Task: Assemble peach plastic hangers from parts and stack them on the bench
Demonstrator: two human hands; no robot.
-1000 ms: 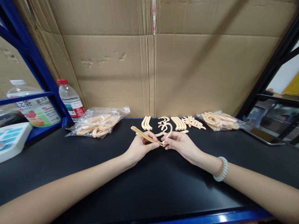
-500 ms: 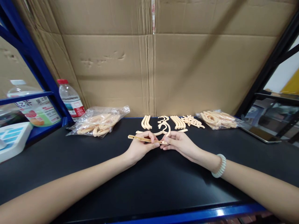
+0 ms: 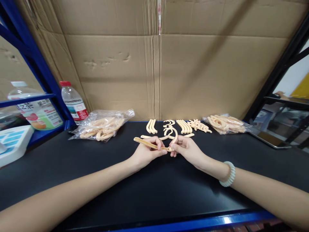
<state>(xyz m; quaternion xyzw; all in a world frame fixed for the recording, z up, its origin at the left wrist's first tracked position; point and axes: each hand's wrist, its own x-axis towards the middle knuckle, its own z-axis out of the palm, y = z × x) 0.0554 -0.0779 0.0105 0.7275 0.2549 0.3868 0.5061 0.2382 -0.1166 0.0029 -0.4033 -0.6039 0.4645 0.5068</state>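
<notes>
My left hand (image 3: 150,151) pinches a beige plastic hanger arm (image 3: 145,143), its free end pointing up to the left. In my right hand (image 3: 187,149) is a curved hanger hook (image 3: 175,136), held upright at its base. The arm's inner end meets the hook's base between my fingertips; whether they are joined is hidden there. Just behind my hands an assembled hanger (image 3: 188,135) lies on the black table, partly covered by them. Farther back are loose hooks (image 3: 169,123), a row of arms (image 3: 151,126) on the left and another row of arms (image 3: 184,126) on the right.
A heap of small beige parts (image 3: 199,125) lies right of the rows. Clear bags of parts, one left (image 3: 102,127) and one right (image 3: 225,123), flank them. A phone (image 3: 270,138) lies at the right; a red-capped bottle (image 3: 73,103) stands left. Cardboard (image 3: 120,71) closes the back.
The hanger arm has rolled in my left fingers, now showing a smoother face, and its outer end is slightly higher. My right fingers have shifted a little around the hook's base.
</notes>
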